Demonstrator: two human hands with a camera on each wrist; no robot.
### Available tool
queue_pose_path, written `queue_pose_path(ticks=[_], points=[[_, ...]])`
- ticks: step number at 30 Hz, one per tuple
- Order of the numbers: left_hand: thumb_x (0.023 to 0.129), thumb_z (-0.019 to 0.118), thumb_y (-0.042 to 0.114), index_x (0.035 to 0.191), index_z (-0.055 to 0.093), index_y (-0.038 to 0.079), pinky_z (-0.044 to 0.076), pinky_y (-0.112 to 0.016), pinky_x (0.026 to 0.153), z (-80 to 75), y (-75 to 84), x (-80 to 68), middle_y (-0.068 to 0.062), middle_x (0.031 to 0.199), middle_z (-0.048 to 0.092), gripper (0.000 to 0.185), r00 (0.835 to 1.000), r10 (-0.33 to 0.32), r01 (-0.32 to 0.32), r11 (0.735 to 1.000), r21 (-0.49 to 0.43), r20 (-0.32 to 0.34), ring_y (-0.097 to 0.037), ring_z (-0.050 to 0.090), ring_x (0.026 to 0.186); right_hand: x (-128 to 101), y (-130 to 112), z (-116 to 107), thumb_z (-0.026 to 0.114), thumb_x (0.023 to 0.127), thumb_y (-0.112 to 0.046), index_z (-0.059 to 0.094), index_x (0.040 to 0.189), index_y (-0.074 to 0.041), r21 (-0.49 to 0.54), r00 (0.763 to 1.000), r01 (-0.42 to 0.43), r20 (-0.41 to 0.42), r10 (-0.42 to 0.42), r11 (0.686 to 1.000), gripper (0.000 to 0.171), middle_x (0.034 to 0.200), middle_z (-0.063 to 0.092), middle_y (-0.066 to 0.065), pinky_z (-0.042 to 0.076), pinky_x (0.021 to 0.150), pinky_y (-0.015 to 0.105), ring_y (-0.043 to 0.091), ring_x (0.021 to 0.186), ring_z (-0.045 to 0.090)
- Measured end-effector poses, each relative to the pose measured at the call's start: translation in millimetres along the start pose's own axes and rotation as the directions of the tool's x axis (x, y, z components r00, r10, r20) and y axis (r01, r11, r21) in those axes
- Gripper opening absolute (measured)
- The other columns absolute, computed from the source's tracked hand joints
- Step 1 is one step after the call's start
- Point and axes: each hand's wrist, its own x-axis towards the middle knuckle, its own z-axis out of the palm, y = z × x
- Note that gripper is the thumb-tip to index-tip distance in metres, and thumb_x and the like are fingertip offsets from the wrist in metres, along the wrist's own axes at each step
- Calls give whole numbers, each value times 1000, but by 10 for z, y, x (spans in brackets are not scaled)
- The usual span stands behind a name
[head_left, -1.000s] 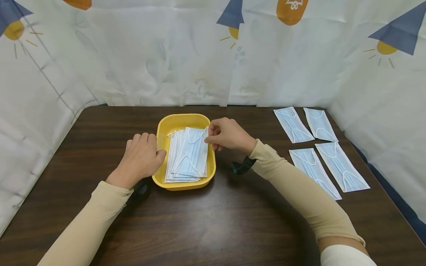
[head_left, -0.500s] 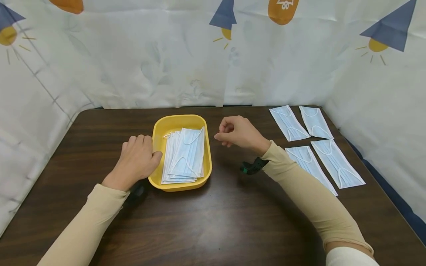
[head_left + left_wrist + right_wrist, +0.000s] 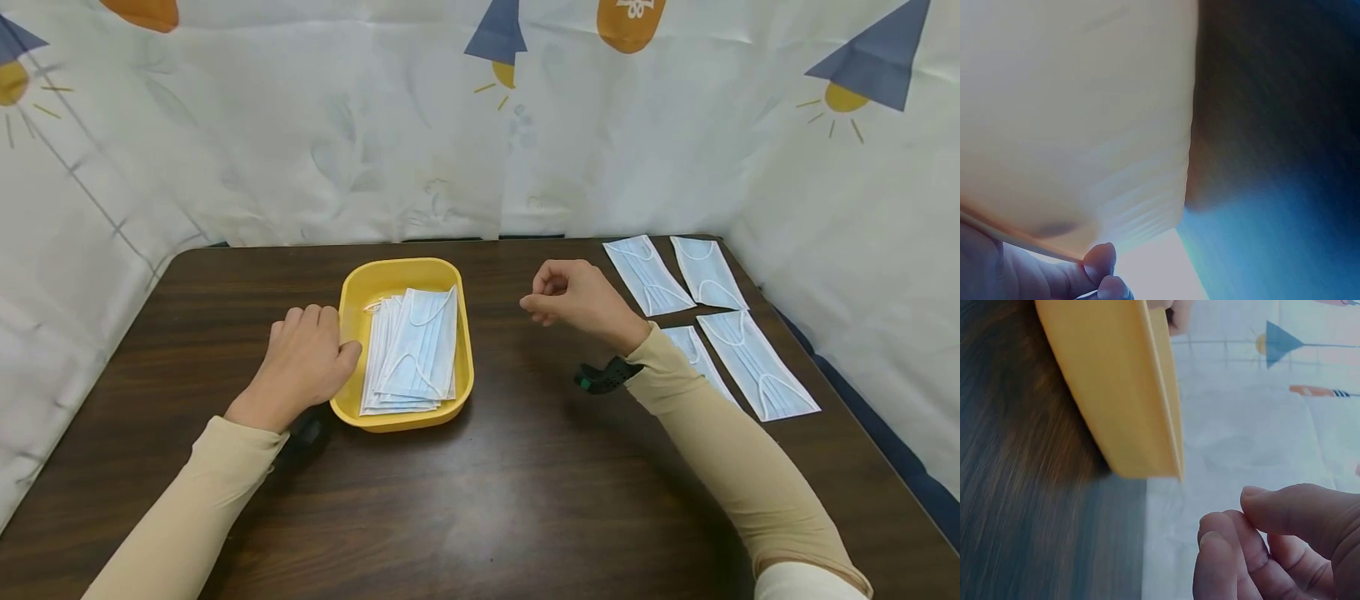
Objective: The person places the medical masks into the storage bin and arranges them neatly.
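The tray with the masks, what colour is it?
Yellow: the tray shows best in the head view, holding pale blue masks.

Dark wood-grain counter [image 3: 495,500] fills the lower frame. Yellow tray [image 3: 356,292] sits left of centre, directly on it. Four blue face masks [image 3: 753,362] lie flat at the right edge, in two rows, close together.

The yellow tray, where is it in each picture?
Head: yellow tray sits middle-left on the table, left hand touching its side.
Left wrist: fills the upper left, blurred.
Right wrist: upper left, seen edge-on.
Shared landmark: the dark wooden table.
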Motion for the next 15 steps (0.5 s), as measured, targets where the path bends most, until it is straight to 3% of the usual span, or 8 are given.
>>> queue_pose_path(ticks=[7, 15], points=[[94, 43, 23, 89, 51, -3, 31, -43, 69, 18, -14, -5, -17, 84, 49, 27, 1000, 12, -13, 1000, -5, -22, -36, 43, 82, -103, 160, -159, 77, 92, -34, 64, 104, -9, -11, 998, -10, -64, 10, 1000, 30, 92, 74, 13, 62, 83, 48, 33, 85, 75], [94, 42, 23, 89, 50, -3, 31, -43, 69, 31, -18, 8, -17, 84, 48, 28, 1000, 16, -16, 1000, -4, -17, -36, 42, 81, -244, 330, -345, 76, 92, -33, 65, 104, -8, -77, 995, -32, -96, 25, 997, 30, 92, 76, 12, 61, 82, 44, 32, 83, 75]])
